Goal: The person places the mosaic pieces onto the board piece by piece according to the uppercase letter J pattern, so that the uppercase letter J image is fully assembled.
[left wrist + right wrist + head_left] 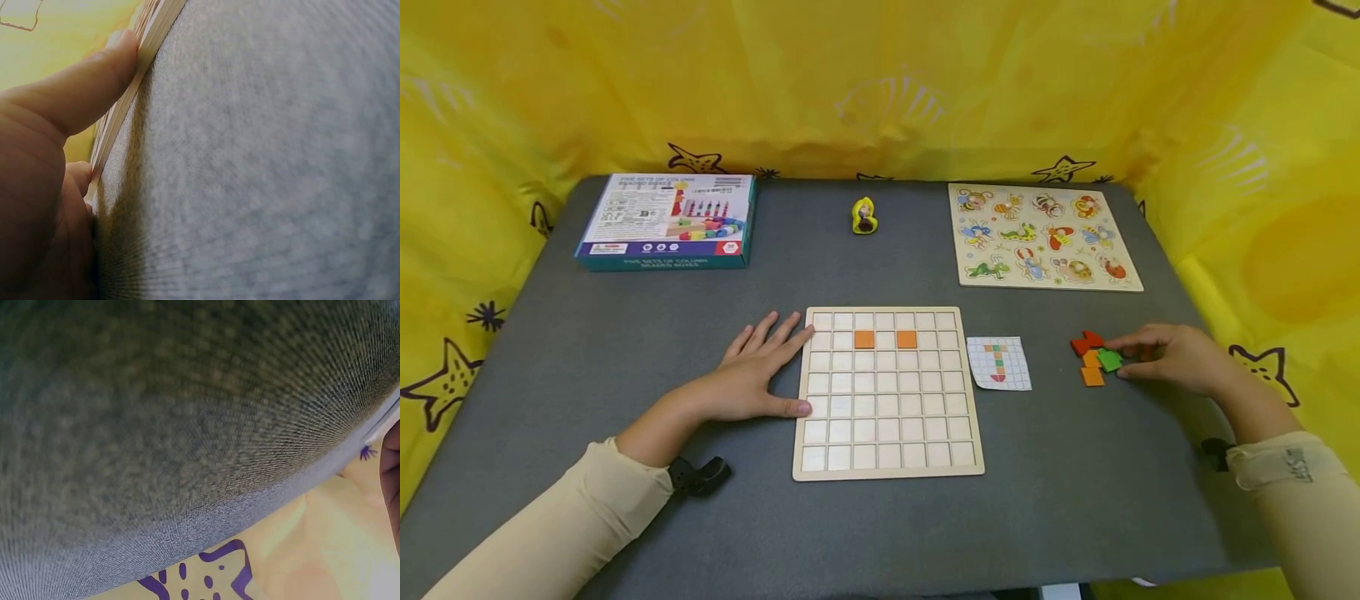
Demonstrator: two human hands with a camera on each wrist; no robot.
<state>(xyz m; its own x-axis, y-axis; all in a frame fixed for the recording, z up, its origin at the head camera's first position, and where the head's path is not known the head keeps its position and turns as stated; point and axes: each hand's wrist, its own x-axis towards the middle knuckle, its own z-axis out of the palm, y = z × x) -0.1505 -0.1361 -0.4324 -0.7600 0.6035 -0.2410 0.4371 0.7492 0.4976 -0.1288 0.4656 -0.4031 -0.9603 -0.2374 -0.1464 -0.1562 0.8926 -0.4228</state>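
A wooden grid board (pixel 887 450) lies at the middle of the grey table (pixel 625 333). Two orange tiles (pixel 864 339) (pixel 907 339) sit in its second row. My left hand (pixel 756 371) lies flat beside the board, fingers straight, its thumb (pixel 94 81) touching the board's left edge (pixel 134 75). Right of the board lies a small pattern card (pixel 998 363). Further right is a little cluster of tiles: red (pixel 1086 342), orange (pixel 1092 376) and green (pixel 1108 360). My right hand (pixel 1150 358) pinches the green tile between forefinger and thumb. The right wrist view shows only table cloth and a sliver of hand (pixel 392 481).
A toy box (pixel 666 221) sits at the back left. A small yellow figure (pixel 864 216) stands at the back middle. An animal peg puzzle (pixel 1043 237) lies at the back right. Yellow star-printed cloth (pixel 880 83) walls the table on three sides.
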